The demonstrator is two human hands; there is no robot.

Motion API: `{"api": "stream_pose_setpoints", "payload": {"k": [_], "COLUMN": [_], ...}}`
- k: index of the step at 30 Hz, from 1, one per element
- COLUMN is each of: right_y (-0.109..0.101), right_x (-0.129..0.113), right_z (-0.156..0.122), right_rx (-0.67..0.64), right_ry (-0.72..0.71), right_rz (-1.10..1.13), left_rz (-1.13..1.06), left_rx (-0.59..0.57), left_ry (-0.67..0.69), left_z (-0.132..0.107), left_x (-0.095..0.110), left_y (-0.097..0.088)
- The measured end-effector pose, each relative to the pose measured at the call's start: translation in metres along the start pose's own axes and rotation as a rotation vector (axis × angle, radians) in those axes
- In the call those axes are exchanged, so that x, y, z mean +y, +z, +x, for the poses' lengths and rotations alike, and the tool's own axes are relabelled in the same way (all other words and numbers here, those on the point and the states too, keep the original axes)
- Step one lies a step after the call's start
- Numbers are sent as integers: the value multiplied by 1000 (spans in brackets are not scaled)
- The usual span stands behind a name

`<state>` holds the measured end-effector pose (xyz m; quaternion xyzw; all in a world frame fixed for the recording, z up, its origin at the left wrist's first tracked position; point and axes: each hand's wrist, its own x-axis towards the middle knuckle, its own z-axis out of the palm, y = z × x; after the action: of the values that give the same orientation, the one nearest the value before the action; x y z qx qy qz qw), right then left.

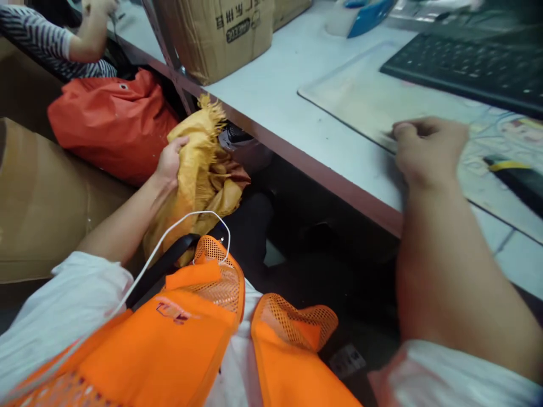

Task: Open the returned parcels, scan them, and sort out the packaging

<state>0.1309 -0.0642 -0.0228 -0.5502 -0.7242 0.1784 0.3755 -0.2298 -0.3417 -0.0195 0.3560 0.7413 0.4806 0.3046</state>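
The wearer's two bare hands, one yellow woven sack
One red plastic bag, one black keyboard, one printed brown cardboard box.

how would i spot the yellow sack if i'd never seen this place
Start at the white desk and find the cardboard box standing on it. Below that in the view, beside the desk's front edge, the left hand grips the yellow sack. Its frayed, fringed top and colour set it apart from the red bag behind it.
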Motion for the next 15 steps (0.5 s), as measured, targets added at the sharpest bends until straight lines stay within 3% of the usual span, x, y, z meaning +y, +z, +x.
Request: {"api": "stream_pose_setpoints", "payload": {"k": [2,3,6,8,11,12,15], "right_y": [-1,-1,0,0,-1,-2,-2], "right_x": [1,2,6,6,5,5,7], "right_z": [1,2,4,3,-1,-2,-3], "right_rx": [-27,-41,-62,-43,-30,-34,-42], "right_ry": [-22,-33,-47,-60,-90,-99,-133], "right_rz": [-8,-13,-40,-43,-35,-41,-87], "left_rz": [-125,-152,-263,-261,-194,-170,-4], "left_rx": [-24,7,154,109,202,245,234], "left_ry": [28,110,500,491,223,175,100], "left_z": [-36,-49,-53,-34,-6,0,5], "left_x": [34,45,50,33,-5,-19,-54], "left_y": [6,1,-45,-89,-156,-177,-238]}}
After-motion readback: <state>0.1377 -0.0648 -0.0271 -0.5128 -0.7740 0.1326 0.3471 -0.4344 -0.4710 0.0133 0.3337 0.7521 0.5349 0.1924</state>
